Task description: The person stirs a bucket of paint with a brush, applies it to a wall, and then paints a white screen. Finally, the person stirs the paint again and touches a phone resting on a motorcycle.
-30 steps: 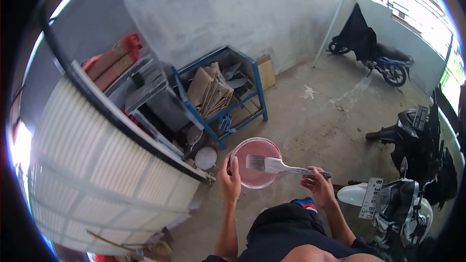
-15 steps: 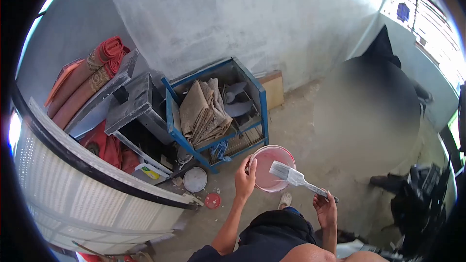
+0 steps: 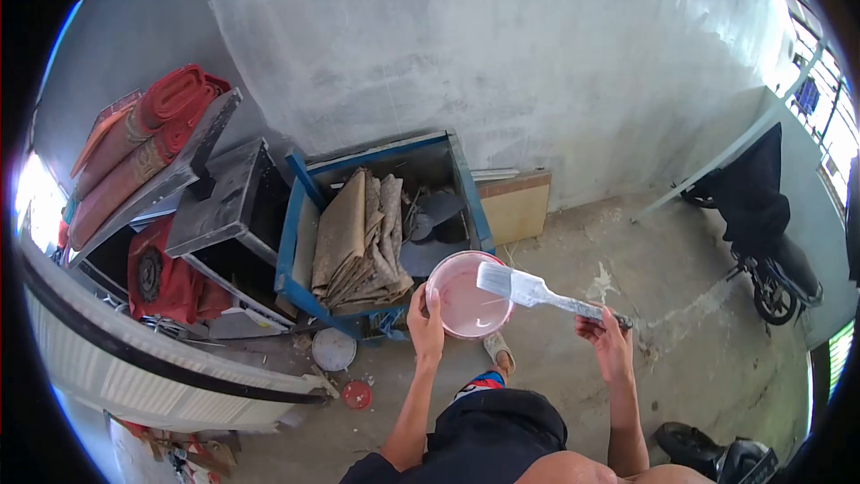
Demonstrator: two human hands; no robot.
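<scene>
My left hand grips the rim of a round bowl that holds pink paint. My right hand holds the handle end of a wide paintbrush. Its pale bristles hang just over the bowl's right edge, above the paint. Both hands are held out in front of my body, above the concrete floor. My foot in a sandal shows just below the bowl.
A blue metal rack with folded sacks stands against the grey wall. Rolled red mats and dark metal shelves lie left. A white lid and a red cap lie on the floor. A covered motorbike stands right.
The view has swung left and up toward the wall. The bowl and brush stay in my hands; the brush has risen slightly to the bowl's right rim.
</scene>
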